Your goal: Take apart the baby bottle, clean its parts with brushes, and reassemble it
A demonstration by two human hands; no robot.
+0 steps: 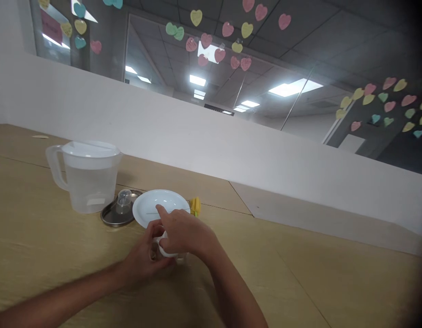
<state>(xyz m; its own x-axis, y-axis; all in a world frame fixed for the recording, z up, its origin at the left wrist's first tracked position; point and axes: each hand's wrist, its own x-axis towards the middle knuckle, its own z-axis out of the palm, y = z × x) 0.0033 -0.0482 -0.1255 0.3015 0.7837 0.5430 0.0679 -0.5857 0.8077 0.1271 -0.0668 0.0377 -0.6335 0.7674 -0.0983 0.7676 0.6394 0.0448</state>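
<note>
Pitcher [91,187]: translucent plastic, smooth, faint sheen; lid [91,149] milky plastic, softly glossy. Label [96,201] on pitcher: pale, matt, paper-like. Tray [118,223]: dark metal, polished, bright glints along rim. Cup [124,200]: clear, thin-looking plastic, shiny. Plate [141,206]: smooth, glossy white; ceramic or plastic, cannot tell. Small white piece [170,251]: smooth, plastic-looking, mostly hidden. Tabletop [265,273]: smooth, low sheen, faint creases at left. Wall [183,141]: matt, even. Window [170,86]: glossy glass, reflective. Heart notes [196,18]: matt paper.
</note>
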